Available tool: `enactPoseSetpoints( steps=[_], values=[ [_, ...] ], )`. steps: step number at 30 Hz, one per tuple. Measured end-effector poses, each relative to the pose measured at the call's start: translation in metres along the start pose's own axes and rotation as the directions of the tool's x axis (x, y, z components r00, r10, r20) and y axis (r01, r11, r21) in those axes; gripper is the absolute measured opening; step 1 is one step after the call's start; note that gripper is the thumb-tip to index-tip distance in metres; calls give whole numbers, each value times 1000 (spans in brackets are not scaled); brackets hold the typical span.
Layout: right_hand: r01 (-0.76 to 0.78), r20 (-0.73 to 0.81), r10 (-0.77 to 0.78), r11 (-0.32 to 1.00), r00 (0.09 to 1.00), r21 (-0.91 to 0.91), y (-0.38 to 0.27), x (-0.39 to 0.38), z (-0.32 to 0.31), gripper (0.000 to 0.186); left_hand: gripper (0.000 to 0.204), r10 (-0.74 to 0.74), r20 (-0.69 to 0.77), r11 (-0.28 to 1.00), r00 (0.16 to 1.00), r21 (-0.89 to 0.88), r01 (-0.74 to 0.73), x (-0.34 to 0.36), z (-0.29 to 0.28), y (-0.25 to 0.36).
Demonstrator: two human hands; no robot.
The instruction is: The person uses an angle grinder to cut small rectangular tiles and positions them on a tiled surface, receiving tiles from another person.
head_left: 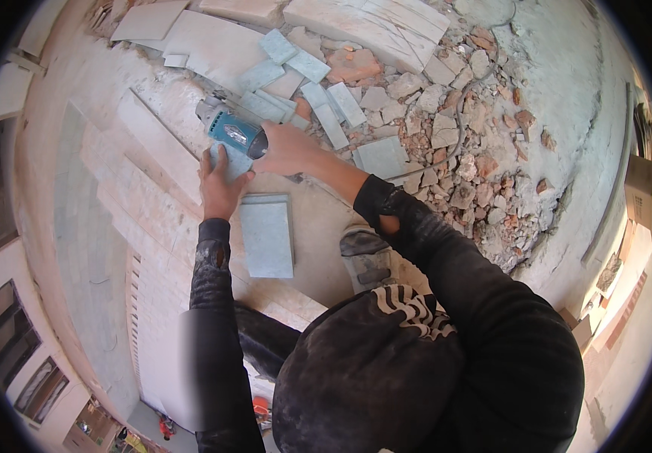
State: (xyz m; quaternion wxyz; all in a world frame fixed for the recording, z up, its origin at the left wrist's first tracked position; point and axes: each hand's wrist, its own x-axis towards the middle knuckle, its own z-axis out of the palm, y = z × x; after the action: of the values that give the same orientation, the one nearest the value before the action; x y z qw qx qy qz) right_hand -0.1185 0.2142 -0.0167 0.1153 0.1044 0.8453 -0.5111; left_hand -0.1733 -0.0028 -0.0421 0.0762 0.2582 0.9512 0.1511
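Gripping the dark rear end of a teal power tool (229,130), the right grip (288,148) is clenched round its rounded casing, with the grey metal head pointing away to the left. Just under the tool's body, the left grip (221,187) spreads fingers and thumb over a smooth, pale blue-green tile piece (235,161); whether it also closes beneath the piece I cannot tell. Directly below the left grip lies a tile stack (267,238), flat, rectangular and crisp-edged. Beyond the right grip, narrow tile strips (324,115) and squarish tile offcuts (278,47) overlap at loose angles, near a rough orange-red brick chunk (353,65). To the right of the right grip, a broader tile (383,157) rests against rubble (465,143), a jagged mix of grey lumps and reddish brick bits, crossed by a thin, curving dark cable (459,121). Left of both grips stretches a long, pale slab (158,143) with a straight edge; farther beyond them sits a thick, light block (371,32). Nearer the body than the right grip is a dusty grey shoe (365,260) with darker bands.
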Motion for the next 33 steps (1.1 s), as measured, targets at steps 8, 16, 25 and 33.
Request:
enactPoseSetpoints(
  steps=[8,16,25,33],
  values=[
    [-3,5,3,1000,1000,-12,4,5,4,72,91,-26,42,998,999,49,24,3,-3,3],
    [0,23,1,999,1000,-48,4,8,2,72,91,-47,62,996,997,76,43,5,-1,3],
    [-13,15,14,997,1000,-71,8,14,7,75,90,-60,65,997,996,61,56,5,-2,5],
    [-8,21,9,997,1000,-72,10,16,7,73,90,-60,65,996,996,66,56,5,0,4]
  ],
)
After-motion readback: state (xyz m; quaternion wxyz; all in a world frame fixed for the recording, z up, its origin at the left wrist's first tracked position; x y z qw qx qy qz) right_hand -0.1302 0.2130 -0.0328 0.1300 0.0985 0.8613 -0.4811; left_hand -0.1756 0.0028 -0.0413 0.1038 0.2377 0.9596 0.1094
